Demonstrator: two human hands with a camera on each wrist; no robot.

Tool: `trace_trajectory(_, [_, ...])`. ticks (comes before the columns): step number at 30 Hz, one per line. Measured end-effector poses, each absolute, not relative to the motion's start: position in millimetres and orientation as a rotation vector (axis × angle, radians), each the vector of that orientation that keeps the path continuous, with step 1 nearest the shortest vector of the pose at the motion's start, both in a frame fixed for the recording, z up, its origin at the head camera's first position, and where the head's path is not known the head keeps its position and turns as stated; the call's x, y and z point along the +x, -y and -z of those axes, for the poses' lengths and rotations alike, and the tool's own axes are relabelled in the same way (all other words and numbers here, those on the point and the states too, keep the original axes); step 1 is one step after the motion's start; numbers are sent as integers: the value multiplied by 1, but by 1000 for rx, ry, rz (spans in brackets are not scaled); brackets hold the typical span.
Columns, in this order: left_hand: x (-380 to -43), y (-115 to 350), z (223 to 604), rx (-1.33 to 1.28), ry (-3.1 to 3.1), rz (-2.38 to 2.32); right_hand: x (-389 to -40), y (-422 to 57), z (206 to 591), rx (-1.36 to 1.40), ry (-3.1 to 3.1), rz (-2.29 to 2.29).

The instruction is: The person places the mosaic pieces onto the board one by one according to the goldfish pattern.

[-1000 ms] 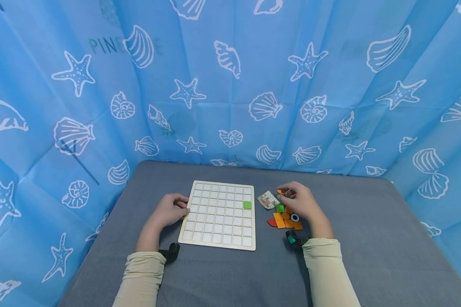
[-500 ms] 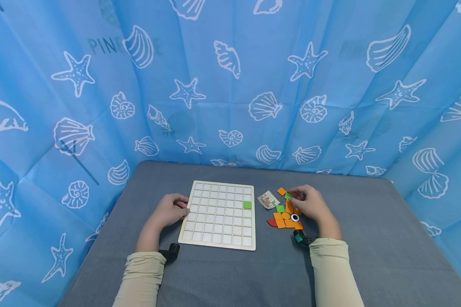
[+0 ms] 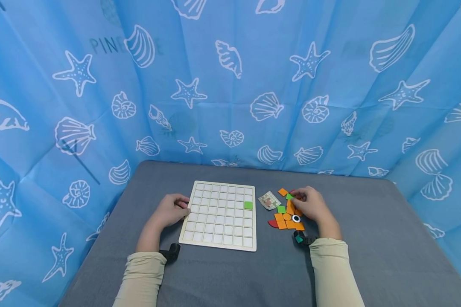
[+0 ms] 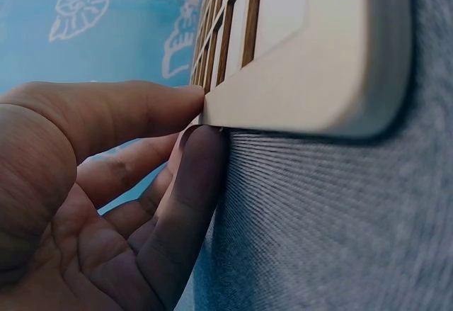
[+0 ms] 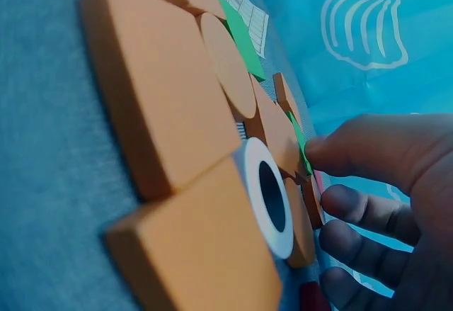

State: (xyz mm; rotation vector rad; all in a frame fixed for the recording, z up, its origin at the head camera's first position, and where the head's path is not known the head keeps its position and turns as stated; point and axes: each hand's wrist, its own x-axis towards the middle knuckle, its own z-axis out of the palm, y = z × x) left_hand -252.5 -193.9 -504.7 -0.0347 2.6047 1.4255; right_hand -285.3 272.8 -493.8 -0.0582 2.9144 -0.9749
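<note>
In the head view, a square pale board (image 3: 215,246) with a grid of recesses lies on the table, one green square tile (image 3: 248,205) set near its right edge. My left hand (image 3: 171,210) holds the board's left edge, thumb on top in the left wrist view. To the right, my right hand (image 3: 312,205) is at a loose heap of pieces, its thumb against a small green piece (image 5: 300,141). The index finger is hidden there; the hand seems to pinch the piece. Nearby lie orange pieces (image 5: 170,77), a white ring-shaped eye piece (image 5: 256,162) and a red piece (image 3: 272,223).
A small printed card (image 3: 269,200) lies between the board and the heap. Another green piece (image 3: 281,209) and an orange square (image 3: 282,192) sit close by. The grey table (image 3: 269,277) ends at a blue shell-print curtain (image 3: 230,85).
My right hand has drawn back to the right from the far end of the heap, uncovering an orange square; since half a second ago it has hardly moved. The left hand stays at the board.
</note>
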Motion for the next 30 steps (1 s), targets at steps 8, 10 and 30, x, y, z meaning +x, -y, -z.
trace_trajectory(8, [-253, 192, 502, -35, -2606, -1424, -289, -275, 494, -45, -2944, 950])
trace_trajectory(10, [-253, 193, 503, -37, -2608, -1424, -289, -275, 495, -43, -2959, 936])
trace_trajectory(30, [-254, 192, 505, -49, -2591, -1447, -292, -274, 497, 2, -2937, 936])
